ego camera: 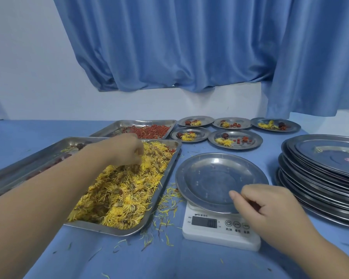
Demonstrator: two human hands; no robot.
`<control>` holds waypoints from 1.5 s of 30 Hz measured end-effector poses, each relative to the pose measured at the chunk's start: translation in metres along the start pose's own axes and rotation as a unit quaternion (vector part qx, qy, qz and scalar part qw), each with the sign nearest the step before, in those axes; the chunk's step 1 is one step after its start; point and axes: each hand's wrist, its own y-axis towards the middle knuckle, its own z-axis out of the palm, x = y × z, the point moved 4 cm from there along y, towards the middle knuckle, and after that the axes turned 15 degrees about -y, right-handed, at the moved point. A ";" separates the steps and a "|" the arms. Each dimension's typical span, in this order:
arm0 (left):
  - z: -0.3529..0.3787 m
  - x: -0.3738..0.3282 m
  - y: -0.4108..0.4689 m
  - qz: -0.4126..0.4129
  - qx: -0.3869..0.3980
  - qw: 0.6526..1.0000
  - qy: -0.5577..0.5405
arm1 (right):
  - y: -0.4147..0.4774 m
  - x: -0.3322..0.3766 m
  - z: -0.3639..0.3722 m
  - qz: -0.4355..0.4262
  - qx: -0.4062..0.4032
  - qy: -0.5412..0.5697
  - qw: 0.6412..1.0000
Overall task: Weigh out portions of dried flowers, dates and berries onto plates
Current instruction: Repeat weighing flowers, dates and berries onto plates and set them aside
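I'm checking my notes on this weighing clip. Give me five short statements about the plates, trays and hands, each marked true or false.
1. The plate on the scale holds nothing. True.
2. The left hand reaches into the red berries. False: it grips the yellow flowers.
3. Five filled plates stand behind the scale. True.
4. The stack of plates stands left of the scale. False: it stands to the right.
5. The right hand holds the plate's near rim. True.
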 end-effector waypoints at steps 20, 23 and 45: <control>0.002 -0.137 0.004 0.073 -0.021 0.923 -0.377 | 0.002 -0.016 -0.007 0.057 -0.026 0.034 0.997; 0.012 -0.150 0.005 0.078 0.036 0.927 -0.366 | 0.001 -0.017 -0.008 0.052 -0.033 0.037 0.997; -0.002 0.067 -0.067 -0.083 -0.188 0.906 -0.370 | 0.028 0.089 0.014 -0.078 -0.025 -0.010 0.997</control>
